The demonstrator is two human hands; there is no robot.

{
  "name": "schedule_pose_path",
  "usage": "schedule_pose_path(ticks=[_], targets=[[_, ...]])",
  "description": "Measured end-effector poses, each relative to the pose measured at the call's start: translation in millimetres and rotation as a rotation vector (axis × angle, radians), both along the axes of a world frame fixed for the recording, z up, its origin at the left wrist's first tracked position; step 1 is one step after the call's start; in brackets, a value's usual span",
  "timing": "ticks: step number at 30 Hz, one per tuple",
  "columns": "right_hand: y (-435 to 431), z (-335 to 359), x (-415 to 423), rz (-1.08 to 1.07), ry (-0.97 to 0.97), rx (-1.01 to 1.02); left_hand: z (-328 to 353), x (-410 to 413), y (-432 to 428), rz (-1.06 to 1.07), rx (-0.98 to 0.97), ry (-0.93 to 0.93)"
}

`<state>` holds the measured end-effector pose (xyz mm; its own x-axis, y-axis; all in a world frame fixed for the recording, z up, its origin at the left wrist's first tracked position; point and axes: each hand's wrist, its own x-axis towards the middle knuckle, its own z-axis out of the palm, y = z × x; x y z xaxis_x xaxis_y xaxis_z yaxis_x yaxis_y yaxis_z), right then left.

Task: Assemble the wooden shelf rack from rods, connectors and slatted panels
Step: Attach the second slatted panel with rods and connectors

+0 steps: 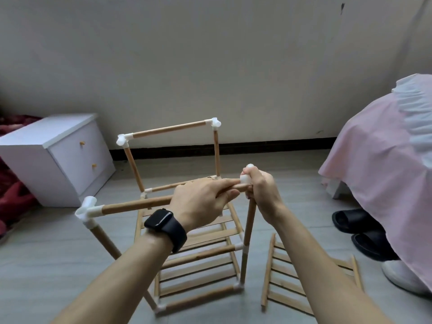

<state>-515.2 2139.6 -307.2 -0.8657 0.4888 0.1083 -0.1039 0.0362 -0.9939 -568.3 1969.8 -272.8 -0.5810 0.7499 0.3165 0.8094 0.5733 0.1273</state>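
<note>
The left hand, with a black watch on its wrist, has its grip closed round a long rod held level, one finger laid straight along it. The right hand has its grip closed over a white connector on top of an upright rod. The half-built rack stands on the floor under both hands and the arms hide part of it, with a loose panel just beside it, a white cabinet at the left, and black slippers by a pink bed cover.
</note>
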Motion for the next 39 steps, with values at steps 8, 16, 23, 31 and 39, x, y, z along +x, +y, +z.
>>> schedule_pose_path(ticks=[8,16,23,31,39], targets=[[-4,-6,1,-0.058,0.023,0.071,3,-9,3,0.053,0.007,-0.012],[-16,-5,-1,-0.102,0.008,0.186,-2,-8,6,0.072,0.0,0.046],[-13,-6,1,-0.092,0.016,0.205,7,-6,-14,-0.016,0.021,-0.064],[-8,-7,-4,0.029,0.005,0.09,8,-50,-173,0.636,0.419,-0.086],[-11,-9,-1,0.019,-0.008,0.086,-28,-40,-165,0.555,1.193,-0.774]])
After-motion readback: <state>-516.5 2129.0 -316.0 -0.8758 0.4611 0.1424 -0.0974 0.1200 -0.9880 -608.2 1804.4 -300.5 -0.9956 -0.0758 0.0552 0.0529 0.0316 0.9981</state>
